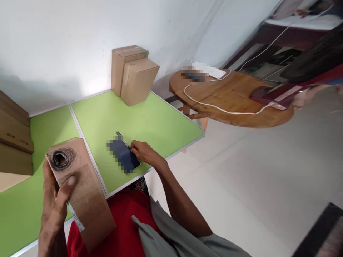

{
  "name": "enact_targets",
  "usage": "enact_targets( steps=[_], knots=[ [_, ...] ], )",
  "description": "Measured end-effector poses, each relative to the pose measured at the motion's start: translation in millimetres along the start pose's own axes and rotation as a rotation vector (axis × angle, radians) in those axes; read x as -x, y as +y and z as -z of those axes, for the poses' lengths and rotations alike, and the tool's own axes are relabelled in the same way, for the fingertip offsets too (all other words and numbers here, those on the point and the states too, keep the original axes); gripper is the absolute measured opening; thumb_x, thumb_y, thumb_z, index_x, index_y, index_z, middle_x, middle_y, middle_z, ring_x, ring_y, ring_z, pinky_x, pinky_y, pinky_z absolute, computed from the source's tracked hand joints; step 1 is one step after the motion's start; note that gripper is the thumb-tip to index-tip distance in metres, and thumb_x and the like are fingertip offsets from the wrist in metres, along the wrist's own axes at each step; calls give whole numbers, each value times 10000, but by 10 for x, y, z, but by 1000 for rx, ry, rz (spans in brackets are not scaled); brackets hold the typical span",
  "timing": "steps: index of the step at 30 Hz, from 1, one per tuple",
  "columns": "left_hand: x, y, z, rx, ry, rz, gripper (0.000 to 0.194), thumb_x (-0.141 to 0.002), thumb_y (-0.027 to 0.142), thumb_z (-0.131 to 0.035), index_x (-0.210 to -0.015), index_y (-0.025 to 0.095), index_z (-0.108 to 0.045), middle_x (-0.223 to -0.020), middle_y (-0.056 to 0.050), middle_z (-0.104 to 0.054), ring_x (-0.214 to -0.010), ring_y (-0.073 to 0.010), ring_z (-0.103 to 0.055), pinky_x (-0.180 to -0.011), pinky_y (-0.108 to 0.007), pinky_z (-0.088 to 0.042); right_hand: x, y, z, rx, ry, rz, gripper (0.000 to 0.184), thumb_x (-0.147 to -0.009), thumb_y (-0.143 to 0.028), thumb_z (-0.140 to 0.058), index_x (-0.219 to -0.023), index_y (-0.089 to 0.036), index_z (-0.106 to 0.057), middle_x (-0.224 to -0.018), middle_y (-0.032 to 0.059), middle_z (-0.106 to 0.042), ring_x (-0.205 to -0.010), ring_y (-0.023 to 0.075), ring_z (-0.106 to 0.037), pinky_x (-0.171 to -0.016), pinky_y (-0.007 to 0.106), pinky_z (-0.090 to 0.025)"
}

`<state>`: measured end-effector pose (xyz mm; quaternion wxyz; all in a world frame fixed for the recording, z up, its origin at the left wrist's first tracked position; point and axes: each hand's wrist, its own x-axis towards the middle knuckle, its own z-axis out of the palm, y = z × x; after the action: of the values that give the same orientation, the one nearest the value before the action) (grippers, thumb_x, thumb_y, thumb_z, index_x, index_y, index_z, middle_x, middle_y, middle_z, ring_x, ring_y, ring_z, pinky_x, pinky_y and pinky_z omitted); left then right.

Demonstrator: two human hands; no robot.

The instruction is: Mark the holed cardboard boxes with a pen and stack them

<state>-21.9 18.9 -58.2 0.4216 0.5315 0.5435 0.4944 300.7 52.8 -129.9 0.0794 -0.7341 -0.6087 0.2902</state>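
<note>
My left hand (60,189) is wrapped around a long brown cardboard box (91,200), thumb on its face, holding it tilted at the table's front edge. Near the box's upper end is a hole (61,159) ringed with black scribbles. On the green table lies a dark phone-like slab (124,155), partly blurred out. My right hand (142,150) is closed at the slab's right edge, fingertips pinched together. A slim pen-like thing (119,134) runs along that edge toward those fingertips; its other end is hidden by the hand.
Two cardboard boxes (139,82) stand against the wall at the back of the green table (166,121). More boxes (14,142) are stacked at the left. On the right, a wooden table (227,92) bears a white cable (214,105), and another person's hand (301,96) is beside it.
</note>
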Motion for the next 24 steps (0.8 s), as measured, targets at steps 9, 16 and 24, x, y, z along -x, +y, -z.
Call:
enact_targets(
  steps=[9,16,24],
  knots=[
    [3,114,-96,-16,-25,11,898,-806,636,-871,-1610,331,-609,-1569,-60,-687,-1521,-411,-567,-1253,-488,-483,-27,-450,-145,-25,28,-49,207,-1138,-147,-498,-1238,-143,-679,-1329,224,-769,-1130,289,-734,-864,319,-463],
    [-27,2,4,-43,30,59,851,-768,668,-851,-1522,327,-652,-1494,-54,-713,-1467,-426,-601,-1253,-524,-495,-3,-399,-101,-78,-22,-43,174,-1124,-158,-514,-1173,-173,-680,-1143,140,-808,-766,199,-733,-726,288,-488],
    [20,28,-17,2,19,-16,865,-793,634,-869,-1561,307,-643,-1488,-64,-721,-1437,-396,-619,-1201,-483,-523,-64,-279,-36,-82,69,-79,172,-878,-43,-673,-828,-202,-632,-944,152,-781,-931,291,-746,-766,330,-462]
  ],
)
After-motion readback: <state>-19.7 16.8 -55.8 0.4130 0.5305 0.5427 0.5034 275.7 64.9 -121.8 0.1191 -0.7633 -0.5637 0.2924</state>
